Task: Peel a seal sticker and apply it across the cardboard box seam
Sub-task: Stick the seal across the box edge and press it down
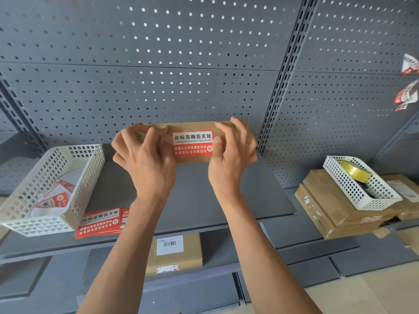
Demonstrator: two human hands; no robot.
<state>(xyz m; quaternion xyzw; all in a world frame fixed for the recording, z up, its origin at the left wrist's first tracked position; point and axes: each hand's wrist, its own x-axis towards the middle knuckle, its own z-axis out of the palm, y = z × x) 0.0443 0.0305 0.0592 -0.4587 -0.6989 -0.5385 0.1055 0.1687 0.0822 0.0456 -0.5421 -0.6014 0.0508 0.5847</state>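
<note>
A flat brown cardboard box stands on the grey metal shelf, against the back edge and leaning on the grey perforated back panel, roughly midway between the shelf's left and right ends. Its long axis runs left to right, parallel to the shelf's back edge.

A red-and-white rectangular seal sticker with printed characters lies on the box face that is turned to the camera. Its long axis also runs left to right, and the print reads upright. Whether it crosses the seam cannot be determined; the seam itself is not visible.

The left hand covers the left end of the box, fingers spread and curled over the top edge, thumb close to the sticker's left edge. The right hand holds the right end, fingers over the top edge, thumb pressed at the sticker's right edge. Each grip is closed on the box, not on the sticker. The sticker lies between the two hands, nearly the same way off from each; the right thumb is the nearer contact.

Judgement: application appears largely complete, and the remaining step is pressing down the edges.

Also on the shelf: a white perforated plastic basket near the left end, and a stack of spare red seal stickers at the front edge beside it.
</note>
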